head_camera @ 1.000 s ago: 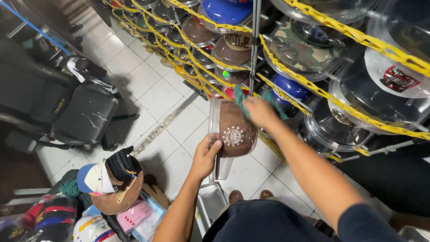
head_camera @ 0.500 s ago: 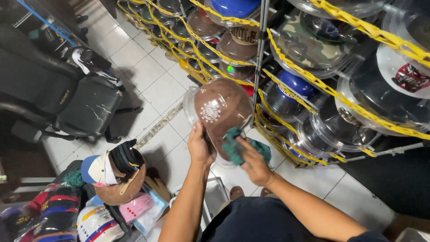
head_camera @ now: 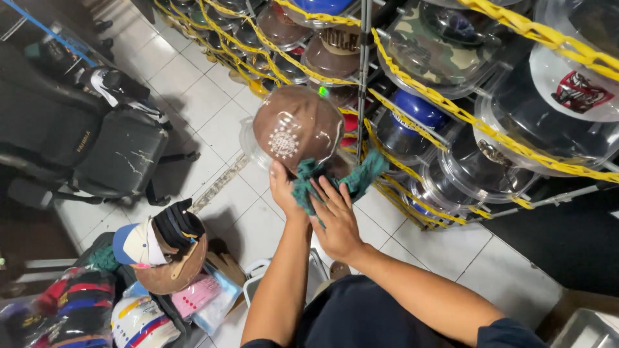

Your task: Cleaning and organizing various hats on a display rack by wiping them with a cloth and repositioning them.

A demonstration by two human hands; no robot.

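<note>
The left hand [head_camera: 284, 187] is curled shut around the lower edge of a clear plastic dome-shaped case holding a brown cap with a white round emblem [head_camera: 298, 125], gripping it from below so the case stands up in the air in front of the shelving. The right hand [head_camera: 335, 216], fingers spread flat rather than fisted, presses a crumpled teal-green cloth [head_camera: 335, 180] against the underside of that case, just at 3 o'clock of the left hand; one end of the cloth hangs out toward 2 o'clock.

Beyond the case, from 12 to 3 o'clock, stands a metal rack of clear plastic cases with caps inside [head_camera: 445, 58]: brown, blue, camouflage and white ones, stacked in slanting rows. Yellow straps [head_camera: 422, 106] run diagonally across the rack's front, and a thin upright metal pole [head_camera: 365, 58] rises just beside the held case.

Below lies a white tiled floor [head_camera: 213, 122]. At 9 o'clock, well apart, sits a black padded office chair with cracked upholstery [head_camera: 109, 151]. At 7 o'clock is a pile of loose caps [head_camera: 161, 248], with more bagged caps beneath.
</note>
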